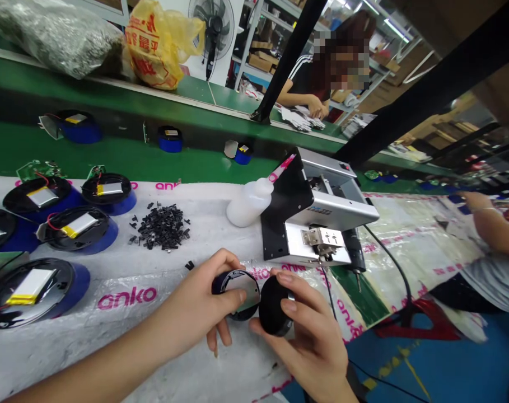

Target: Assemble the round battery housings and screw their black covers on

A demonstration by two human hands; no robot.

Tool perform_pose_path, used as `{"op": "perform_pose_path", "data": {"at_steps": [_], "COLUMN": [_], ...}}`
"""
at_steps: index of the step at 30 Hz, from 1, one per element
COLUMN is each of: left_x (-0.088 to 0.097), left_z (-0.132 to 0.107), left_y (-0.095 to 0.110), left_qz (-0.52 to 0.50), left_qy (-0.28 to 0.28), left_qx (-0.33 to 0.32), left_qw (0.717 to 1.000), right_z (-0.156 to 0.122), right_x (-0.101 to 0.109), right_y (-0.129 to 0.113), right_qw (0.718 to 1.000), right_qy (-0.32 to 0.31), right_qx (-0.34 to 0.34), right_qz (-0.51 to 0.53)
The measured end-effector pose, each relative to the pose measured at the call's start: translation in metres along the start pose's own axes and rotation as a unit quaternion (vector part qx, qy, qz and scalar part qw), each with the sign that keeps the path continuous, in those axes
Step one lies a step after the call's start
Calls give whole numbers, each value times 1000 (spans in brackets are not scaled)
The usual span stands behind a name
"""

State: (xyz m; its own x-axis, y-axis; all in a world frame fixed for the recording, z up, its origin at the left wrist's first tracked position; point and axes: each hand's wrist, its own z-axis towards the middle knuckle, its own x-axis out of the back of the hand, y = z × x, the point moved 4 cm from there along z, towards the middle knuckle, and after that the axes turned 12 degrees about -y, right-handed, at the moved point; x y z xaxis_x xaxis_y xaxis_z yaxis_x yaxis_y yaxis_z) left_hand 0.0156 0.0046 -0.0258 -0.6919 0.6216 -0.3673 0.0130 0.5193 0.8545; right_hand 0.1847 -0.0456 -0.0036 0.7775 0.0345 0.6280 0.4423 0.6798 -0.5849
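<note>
My left hand (pixel 220 296) is closed around a round dark housing (pixel 251 296), its thumb pressed on the pale grey plate inside the rim. Right beside it, my right hand (pixel 308 330) grips a round black part (pixel 275 308) by its edge, with fingers on top and thumb below. The two round parts are held edge to edge, close together. Just beyond my hands lies a pile of small black plastic pieces (pixel 164 226), with a few stray ones near my left wrist. Blue round housings (pixel 80 229) with silver battery packs and red wires stand at the left.
A silver and black bench machine (pixel 317 207) stands ahead to the right, with a white plastic bottle (pixel 249 204) against it and a cable running right. More blue housings (pixel 170 139) sit on the green belt. A co-worker (pixel 334 73) handles white items across the bench; another person's arm (pixel 489 224) shows at right.
</note>
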Motion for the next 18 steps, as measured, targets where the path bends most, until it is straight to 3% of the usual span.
{"op": "perform_pose_path", "data": {"at_steps": [3, 7, 12, 18], "left_x": [1, 1, 4, 17], "left_z": [1, 1, -1, -3], "left_y": [0, -1, -4, -9], "left_qz": [-9, -22, -36, -158], "left_qy": [-8, -20, -31, -148], "left_qx": [-6, -12, -28, -55], "left_qw": [1000, 1000, 998, 975], "right_z": [6, 13, 25, 53], "right_x": [3, 5, 9, 5], "right_y": [-2, -1, 0, -2], "right_qw": [999, 992, 984, 933], "right_qy": [-28, -121, -173, -353], "right_qx": [12, 20, 11, -45], "right_qz": [-24, -30, -49, -54]}}
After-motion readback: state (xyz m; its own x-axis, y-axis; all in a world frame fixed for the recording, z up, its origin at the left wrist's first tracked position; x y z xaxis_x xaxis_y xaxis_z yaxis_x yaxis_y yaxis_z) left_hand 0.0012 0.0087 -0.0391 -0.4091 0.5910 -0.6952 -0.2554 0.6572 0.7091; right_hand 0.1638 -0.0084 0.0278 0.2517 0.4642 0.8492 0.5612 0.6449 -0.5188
